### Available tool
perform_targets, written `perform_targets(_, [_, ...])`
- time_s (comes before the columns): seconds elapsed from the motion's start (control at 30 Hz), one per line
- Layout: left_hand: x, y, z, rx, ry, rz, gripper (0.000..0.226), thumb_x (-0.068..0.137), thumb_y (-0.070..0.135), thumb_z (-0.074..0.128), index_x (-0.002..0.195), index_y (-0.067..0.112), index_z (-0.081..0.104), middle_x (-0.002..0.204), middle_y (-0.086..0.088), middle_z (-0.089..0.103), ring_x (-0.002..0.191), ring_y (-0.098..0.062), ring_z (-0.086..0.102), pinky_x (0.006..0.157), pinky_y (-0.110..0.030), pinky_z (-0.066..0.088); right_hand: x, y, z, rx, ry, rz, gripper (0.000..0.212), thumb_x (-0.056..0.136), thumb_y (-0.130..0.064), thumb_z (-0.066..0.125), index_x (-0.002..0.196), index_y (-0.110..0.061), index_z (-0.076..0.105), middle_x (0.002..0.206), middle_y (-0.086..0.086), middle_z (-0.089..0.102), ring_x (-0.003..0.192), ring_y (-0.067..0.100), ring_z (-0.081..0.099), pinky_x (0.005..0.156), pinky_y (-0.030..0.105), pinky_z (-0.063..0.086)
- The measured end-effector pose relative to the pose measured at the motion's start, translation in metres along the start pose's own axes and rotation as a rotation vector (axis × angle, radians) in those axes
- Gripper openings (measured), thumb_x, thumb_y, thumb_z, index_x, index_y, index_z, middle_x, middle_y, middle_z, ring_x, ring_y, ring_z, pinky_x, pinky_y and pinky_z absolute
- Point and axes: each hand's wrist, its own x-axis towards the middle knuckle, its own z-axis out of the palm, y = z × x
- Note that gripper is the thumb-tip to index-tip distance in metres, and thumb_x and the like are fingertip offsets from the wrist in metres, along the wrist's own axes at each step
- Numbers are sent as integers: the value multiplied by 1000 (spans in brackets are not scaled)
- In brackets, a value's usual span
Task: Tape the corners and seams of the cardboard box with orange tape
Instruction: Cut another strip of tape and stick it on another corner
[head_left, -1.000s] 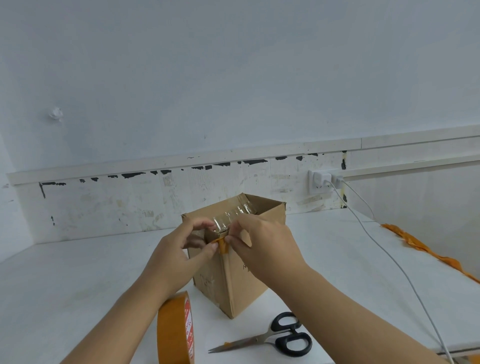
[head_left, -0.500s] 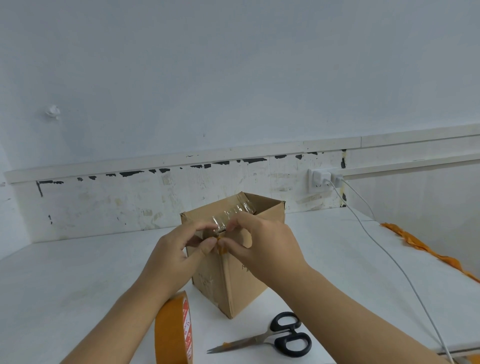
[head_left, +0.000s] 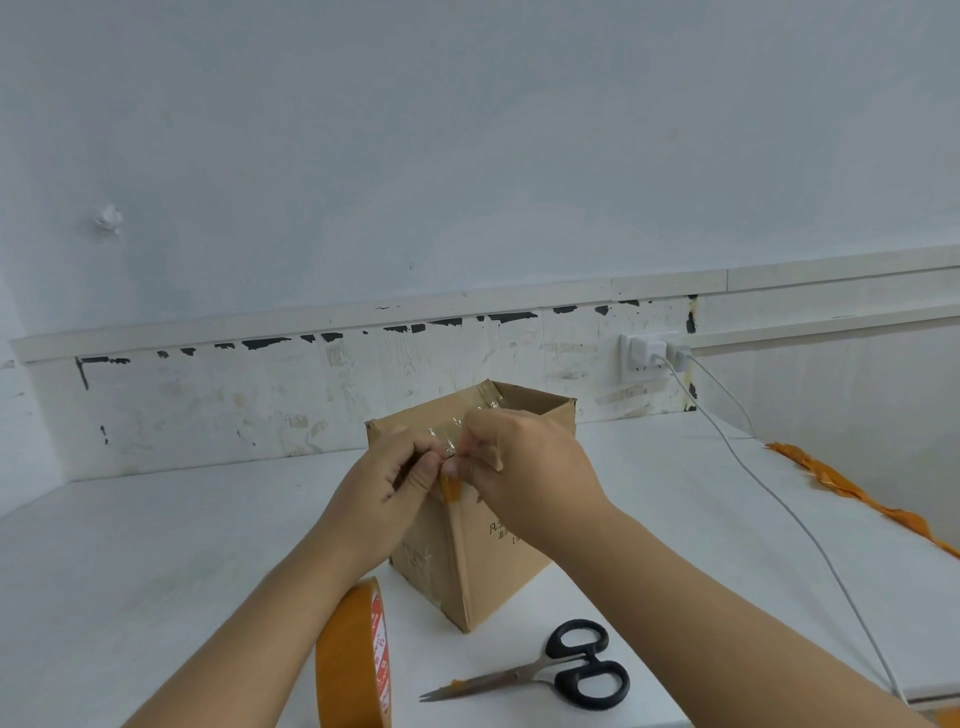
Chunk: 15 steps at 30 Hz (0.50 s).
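An open-topped cardboard box (head_left: 498, 566) stands on the white table, one vertical corner turned toward me. A short piece of orange tape (head_left: 451, 489) sits at the top of that near corner. My left hand (head_left: 395, 483) and my right hand (head_left: 524, 467) meet at the box's near top corner, fingers curled and pinching the tape against the rim. Shiny clear tape runs along the box's upper left edge. The roll of orange tape (head_left: 353, 660) stands on edge near my left forearm.
Black-handled scissors (head_left: 550, 673) lie in front of the box, with a bit of orange tape on the blade. A white cable (head_left: 779, 499) runs from the wall socket (head_left: 644, 358) across the table's right side. Orange tape scraps (head_left: 852, 493) line the right edge.
Both hands have shifted slightly up and closed together at the box's top corner, pressing the orange tape piece down over the rim. The box, roll and scissors have not moved.
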Motion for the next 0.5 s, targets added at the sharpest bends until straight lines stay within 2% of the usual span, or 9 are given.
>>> perform_targets(0.07, [-1,-1,-1,-64,-14,-21,26,91,38,43,91,22,63,84,3,59,80,-15,55,72,-31,48,2,0,-2,15,-23,0,16,82,-34,69,77,-22,59,69,-6,61,68,10,53,52,24,38])
perform_targets(0.17, [-3,-5,-7,-133,-58,-47,21,89,37,46,97,27,64,87,14,61,83,-8,57,73,-18,48,3,1,-7,18,-76,9,13,82,-36,69,79,-26,61,69,-11,59,65,3,49,51,19,31])
perform_targets(0.23, [-1,-6,-10,-148,-77,-66,19,87,37,50,97,29,65,89,15,62,83,-6,58,74,-17,48,4,3,-10,44,-119,32,12,80,-38,70,80,-29,62,68,-15,57,66,-1,48,53,19,31])
perform_targets(0.4, [3,-4,-8,-165,-55,-61,18,84,36,54,91,26,66,85,9,62,78,-8,57,72,-23,48,6,1,-9,61,-123,54,14,78,-36,73,79,-28,62,81,-11,68,81,6,57,64,29,48])
perform_targets(0.5, [2,-4,-7,-159,-48,-50,21,85,39,51,92,27,66,86,11,63,81,-9,58,74,-24,49,8,-1,-8,50,-116,49,13,78,-33,73,80,-24,63,85,-9,70,82,8,59,66,31,50])
